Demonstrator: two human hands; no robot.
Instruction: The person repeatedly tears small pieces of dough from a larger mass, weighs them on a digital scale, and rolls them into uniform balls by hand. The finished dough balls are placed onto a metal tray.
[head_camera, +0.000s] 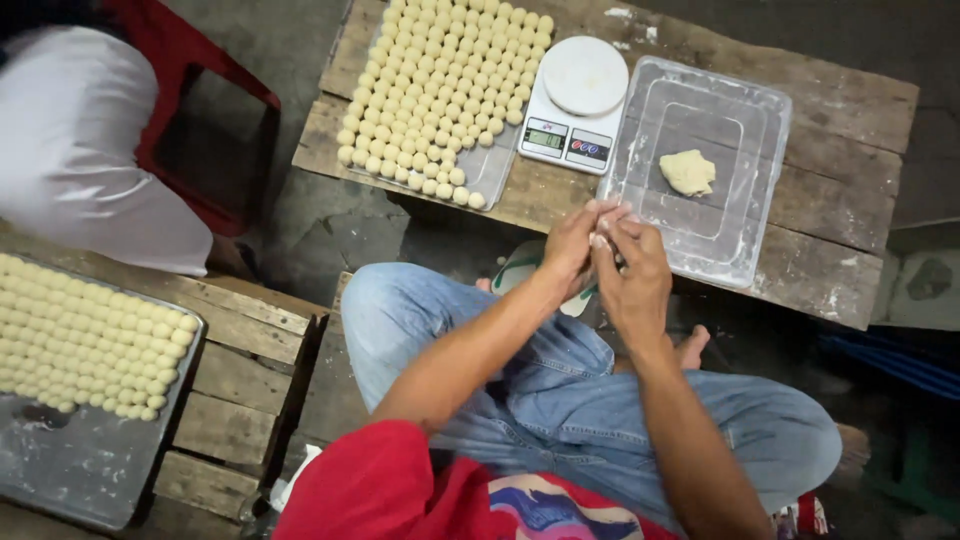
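My left hand (572, 243) and my right hand (632, 268) are pressed together palm to palm in front of the low wooden table (850, 100), a small piece of dough hidden between them. Just beyond my hands a clear plastic container (700, 165) holds one pale lump of dough (687, 172). To its left stands a white kitchen scale (572, 105). Further left a tray (492, 170) carries several rows of small pale dough balls (440, 95).
A second metal tray (80, 470) with several rows of dough balls lies on a wooden pallet (235, 390) at the lower left. A person in white (80, 140) sits by a red chair (190, 60) at the upper left. A sandal (520, 265) lies on the floor.
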